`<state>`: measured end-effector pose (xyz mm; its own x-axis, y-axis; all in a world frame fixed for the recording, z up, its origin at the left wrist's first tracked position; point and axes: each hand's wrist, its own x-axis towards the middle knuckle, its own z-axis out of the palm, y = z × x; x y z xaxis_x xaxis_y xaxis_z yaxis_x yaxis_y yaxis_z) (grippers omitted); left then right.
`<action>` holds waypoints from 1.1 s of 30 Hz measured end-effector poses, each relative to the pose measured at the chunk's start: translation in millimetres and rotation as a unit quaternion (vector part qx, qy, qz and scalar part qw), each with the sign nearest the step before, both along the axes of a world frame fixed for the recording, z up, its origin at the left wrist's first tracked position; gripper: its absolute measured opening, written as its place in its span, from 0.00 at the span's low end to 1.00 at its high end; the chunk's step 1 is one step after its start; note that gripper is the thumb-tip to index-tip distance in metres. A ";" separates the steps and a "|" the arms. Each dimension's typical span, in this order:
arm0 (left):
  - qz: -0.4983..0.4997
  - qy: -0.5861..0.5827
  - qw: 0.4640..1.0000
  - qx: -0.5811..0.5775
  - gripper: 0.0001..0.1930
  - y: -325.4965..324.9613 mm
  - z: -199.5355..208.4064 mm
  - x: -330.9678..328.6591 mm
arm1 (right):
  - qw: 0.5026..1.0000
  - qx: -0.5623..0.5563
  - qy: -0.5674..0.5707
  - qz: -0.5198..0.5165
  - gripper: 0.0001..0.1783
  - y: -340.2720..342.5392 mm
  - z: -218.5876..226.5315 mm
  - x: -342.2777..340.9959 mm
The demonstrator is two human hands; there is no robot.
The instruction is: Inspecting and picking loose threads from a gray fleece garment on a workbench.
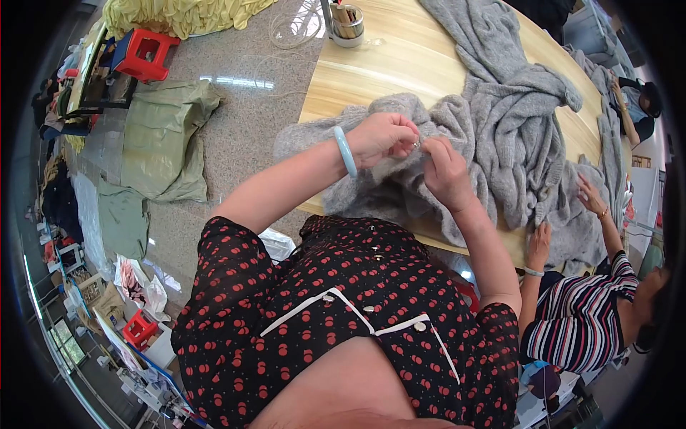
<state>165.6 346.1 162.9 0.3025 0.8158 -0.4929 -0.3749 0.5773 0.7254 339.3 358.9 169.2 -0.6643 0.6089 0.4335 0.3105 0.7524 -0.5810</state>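
Currently the left hand (380, 139) pinches a small shiny thing (416, 145); the right hand (449, 174) curls just beside it, its grip impossible to tell. Both are over grey knitwear (511, 136), heaped across the near and right sides of the wooden table (400, 57).

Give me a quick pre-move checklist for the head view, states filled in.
1. Left hand and right hand close together, fingers curled inward: ok.
2. Small shiny piece at the fingertips identified: cannot tell, too small.
3. Which hand grips that piece: cannot tell.
4. Grey knitwear under the hands smoothed flat: not ok, bunched in folds.
5. Co-worker's hands, at the right of the picture, apart from the wearer's: ok.
6. Tool cup upright on the wooden table: ok.
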 end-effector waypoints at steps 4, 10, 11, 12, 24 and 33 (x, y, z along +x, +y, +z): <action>0.043 -0.128 0.988 -0.082 0.04 -10.7 -2.4 5.6 | 0.999 0.034 0.035 -0.021 0.15 -1.6 -7.6 1.1; 0.000 0.261 0.922 0.287 0.07 -24.3 10.6 8.3 | 0.996 0.052 0.056 -0.035 0.17 -2.2 -3.5 2.1; -0.004 0.266 0.925 0.270 0.07 -24.7 11.5 8.7 | 0.995 0.060 0.063 -0.044 0.17 -2.5 -2.1 1.6; 0.018 0.226 0.937 0.264 0.07 -25.7 11.5 9.0 | 0.995 0.063 0.064 -0.040 0.17 -3.0 -1.0 0.9; 0.133 0.140 0.967 0.166 0.07 -35.1 -7.1 31.0 | 0.997 0.064 0.040 -0.020 0.18 -4.2 -8.3 7.1; 0.145 0.353 0.851 0.359 0.17 -58.7 -22.2 37.6 | 0.993 0.044 0.084 -0.070 0.17 -4.2 -5.3 5.4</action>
<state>203.2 287.5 140.7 -0.1282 0.9734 0.1900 0.2503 -0.1536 0.9559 344.7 354.7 163.9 -0.4895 0.6443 0.5876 0.3191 0.7595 -0.5669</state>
